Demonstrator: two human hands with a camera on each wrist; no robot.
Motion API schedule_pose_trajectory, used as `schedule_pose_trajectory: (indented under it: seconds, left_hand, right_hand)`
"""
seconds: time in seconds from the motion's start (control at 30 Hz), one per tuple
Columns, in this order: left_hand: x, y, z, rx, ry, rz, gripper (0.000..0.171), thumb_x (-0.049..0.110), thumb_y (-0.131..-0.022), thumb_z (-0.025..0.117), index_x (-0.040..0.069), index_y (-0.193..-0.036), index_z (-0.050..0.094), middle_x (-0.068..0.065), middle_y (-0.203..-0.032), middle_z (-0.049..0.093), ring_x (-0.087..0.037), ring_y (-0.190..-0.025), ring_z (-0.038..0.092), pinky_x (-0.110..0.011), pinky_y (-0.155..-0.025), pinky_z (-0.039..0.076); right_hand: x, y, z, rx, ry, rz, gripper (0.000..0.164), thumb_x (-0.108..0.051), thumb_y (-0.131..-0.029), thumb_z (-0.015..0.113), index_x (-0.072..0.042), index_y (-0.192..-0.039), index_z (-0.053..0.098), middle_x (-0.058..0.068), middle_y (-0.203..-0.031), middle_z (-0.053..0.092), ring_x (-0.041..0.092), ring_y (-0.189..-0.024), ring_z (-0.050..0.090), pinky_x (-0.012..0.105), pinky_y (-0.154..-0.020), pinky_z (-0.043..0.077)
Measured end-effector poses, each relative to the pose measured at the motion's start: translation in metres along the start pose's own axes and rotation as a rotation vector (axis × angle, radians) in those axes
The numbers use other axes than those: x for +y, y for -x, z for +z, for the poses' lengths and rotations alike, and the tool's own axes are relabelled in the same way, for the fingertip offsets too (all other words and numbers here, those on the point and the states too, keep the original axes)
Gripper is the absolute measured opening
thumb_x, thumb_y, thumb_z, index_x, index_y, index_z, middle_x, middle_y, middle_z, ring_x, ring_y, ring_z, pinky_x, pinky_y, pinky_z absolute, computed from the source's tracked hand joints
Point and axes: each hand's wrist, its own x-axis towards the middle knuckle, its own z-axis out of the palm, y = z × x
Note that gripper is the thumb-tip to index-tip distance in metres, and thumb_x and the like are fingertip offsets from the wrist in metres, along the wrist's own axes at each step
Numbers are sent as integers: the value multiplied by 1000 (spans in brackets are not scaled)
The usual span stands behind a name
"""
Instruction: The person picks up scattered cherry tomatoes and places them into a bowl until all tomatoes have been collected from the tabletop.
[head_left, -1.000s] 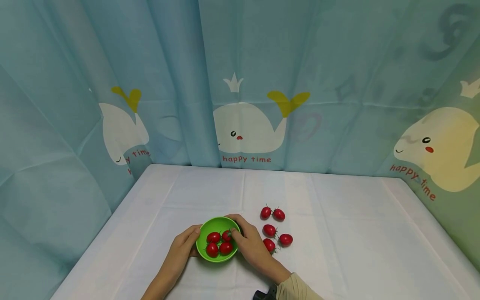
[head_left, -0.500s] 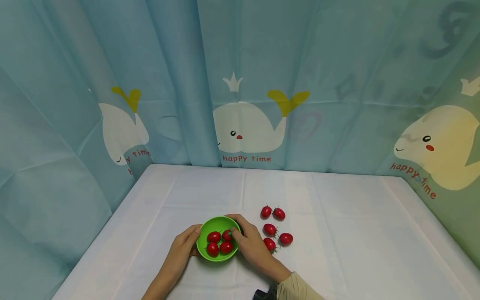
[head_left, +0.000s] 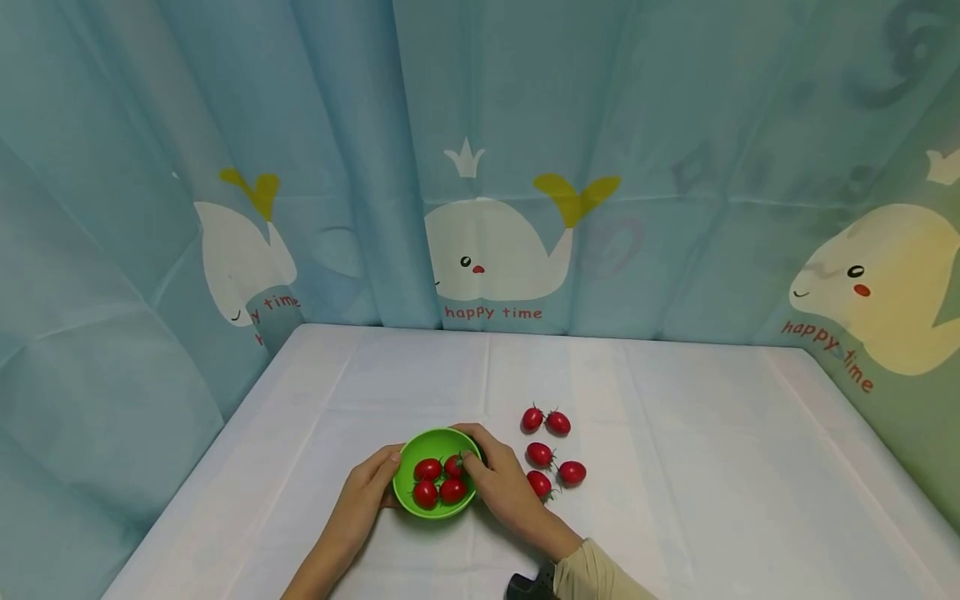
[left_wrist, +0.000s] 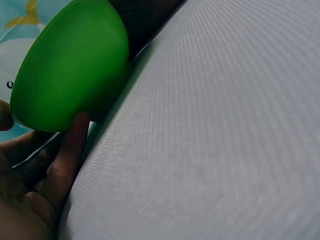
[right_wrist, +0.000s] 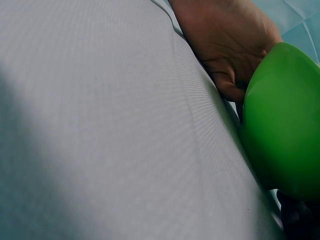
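Observation:
A green bowl [head_left: 435,514] sits low on the white table, with several red cherry tomatoes [head_left: 425,494] inside. My left hand [head_left: 363,492] holds its left side, thumb at the rim and fingers against the outer wall. In the left wrist view a fingertip presses the underside of the bowl [left_wrist: 75,65]. On the opposite side my right hand [head_left: 502,487] grips the rim, its thumb reaching over the inside beside the upper right tomato. The right wrist view shows that hand's palm side [right_wrist: 225,45] against the bowl [right_wrist: 287,125]; its far fingers are hidden.
Several more cherry tomatoes [head_left: 539,454] lie loose on the white tablecloth [head_left: 697,467], just right of the right hand. A black device [head_left: 528,586] is at the right wrist, by a beige sleeve [head_left: 600,575]. Blue curtains [head_left: 345,125] with whale prints enclose the table.
Both hands keep their hold on the bowl, and the tomatoes stay put. The head view has tilted slightly, so everything appears a little higher in it.

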Motion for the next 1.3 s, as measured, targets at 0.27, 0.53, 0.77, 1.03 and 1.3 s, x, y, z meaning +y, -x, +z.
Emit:
schedule_pose_trajectory:
  seconds: [0.27,0.53,0.77,1.03,1.3]
  left_hand:
    - [1,0,0,3,-15,-6,38,38,-104,46,12,-124,67,-9,-116,70,-8,-83,65,-23,-68,57]
    - [0,1,0,13,-30,-7,38,36,-104,46,12,-124,67,-9,-116,70,-8,-82,64,-23,-67,56]
    - [-1,1,1,8,-24,-5,37,36,-104,46,11,-124,67,-10,-116,70,-8,-81,65,-23,-67,57]
    - [-1,0,1,9,-20,-8,38,37,-104,46,12,-124,67,-10,-117,70,-9,-82,65,-24,-68,57]
    - [-1,-1,0,6,-6,2,38,36,-104,46,12,-124,66,-10,-119,69,-8,-84,65,-24,-68,57]
  right_hand:
    - [0,0,-1,-2,7,11,39,-16,-100,45,-36,-131,55,-14,-124,64,7,-114,59,29,-106,48]
    - [0,1,0,-7,-3,12,38,-16,-100,46,-37,-131,55,-12,-125,65,9,-115,59,28,-106,47]
    - [1,1,0,-6,-3,7,38,-15,-100,46,-36,-131,56,-12,-125,65,9,-115,59,26,-105,47]
    - [0,1,0,-3,0,18,40,-15,-99,45,-38,-130,55,-16,-123,64,5,-114,59,28,-106,47]
    - [0,-1,0,7,1,1,39,-14,-100,45,-37,-130,56,-14,-122,65,7,-113,59,26,-104,47]
